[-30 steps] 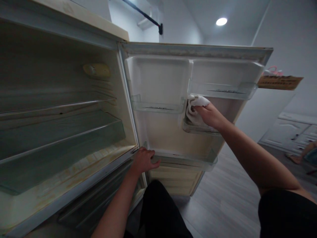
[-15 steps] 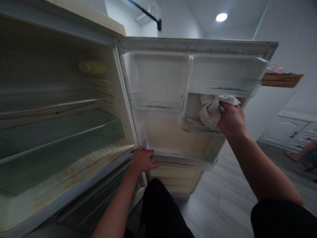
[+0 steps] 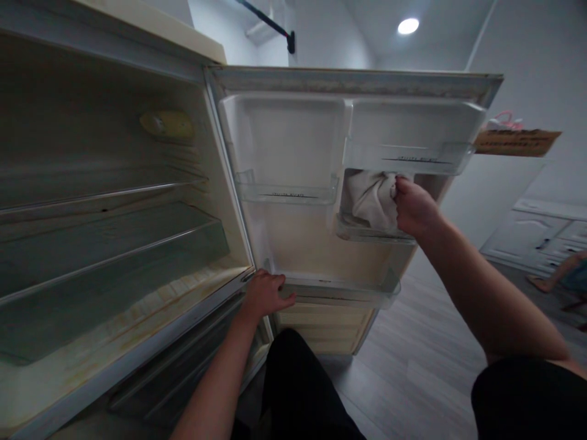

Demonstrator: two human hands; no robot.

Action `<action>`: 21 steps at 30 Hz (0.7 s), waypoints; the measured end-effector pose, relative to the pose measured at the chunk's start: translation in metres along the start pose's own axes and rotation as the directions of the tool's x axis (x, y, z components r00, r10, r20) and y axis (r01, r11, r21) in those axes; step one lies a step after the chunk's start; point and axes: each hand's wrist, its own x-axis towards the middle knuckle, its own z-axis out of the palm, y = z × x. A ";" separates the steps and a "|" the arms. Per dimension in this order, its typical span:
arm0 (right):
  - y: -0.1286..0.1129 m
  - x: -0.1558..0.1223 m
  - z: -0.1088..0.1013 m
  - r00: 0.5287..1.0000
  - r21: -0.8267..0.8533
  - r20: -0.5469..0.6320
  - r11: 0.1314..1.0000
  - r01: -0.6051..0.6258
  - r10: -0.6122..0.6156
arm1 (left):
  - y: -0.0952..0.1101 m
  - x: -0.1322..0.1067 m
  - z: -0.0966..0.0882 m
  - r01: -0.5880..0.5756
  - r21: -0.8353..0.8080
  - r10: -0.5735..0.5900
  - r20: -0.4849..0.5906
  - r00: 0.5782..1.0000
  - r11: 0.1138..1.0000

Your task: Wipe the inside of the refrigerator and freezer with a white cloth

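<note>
A whitish cloth [image 3: 373,198] is bunched in my right hand [image 3: 416,206], whose fingers are closed on its right side. The cloth lies in the small door compartment, above its clear shelf [image 3: 362,232] and below the upper right door shelf [image 3: 413,160]. My left hand [image 3: 266,294] rests at the hinge side of the open fridge door [image 3: 302,238], by the left end of the bottom door shelf [image 3: 343,296]. Its thumb and fingers are apart, with nothing in them. Part of the cloth is hidden behind my right fingers.
To the left, the fridge interior [image 3: 183,269] has glass shelves and a brownish-stained floor. A cardboard box [image 3: 518,142] stands beyond the door. White cabinets [image 3: 527,235] and part of another person's leg [image 3: 557,275] are at the far right.
My right hand has moved left with the cloth, deeper into the small compartment. The door's free edge appears slightly further left. My left hand has stayed in place.
</note>
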 end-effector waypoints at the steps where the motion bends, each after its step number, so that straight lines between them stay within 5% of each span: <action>1: 0.003 0.005 0.005 0.999 0.026 0.012 0.998 -0.049 0.048 | 0.001 0.001 0.000 0.004 0.005 -0.004 -0.002 1.000 1.000; 4: 0.009 0.021 0.024 0.991 0.089 0.032 0.987 -0.135 0.133 | 0.003 0.002 0.000 0.023 0.026 -0.023 -0.007 1.000 0.999; 8: 0.011 0.032 0.035 0.995 0.052 0.003 0.994 -0.098 0.098 | 0.006 0.005 -0.001 0.037 0.021 -0.037 0.004 0.999 0.999; 16: 0.033 0.021 -0.026 0.954 0.131 -0.290 0.985 0.115 -0.073 | 0.009 0.006 -0.001 0.045 0.020 -0.045 0.007 0.999 0.999; 21: 0.045 0.007 -0.045 0.908 0.168 -0.416 0.978 0.123 -0.043 | 0.010 0.007 -0.002 0.060 -0.007 -0.060 0.009 0.998 0.998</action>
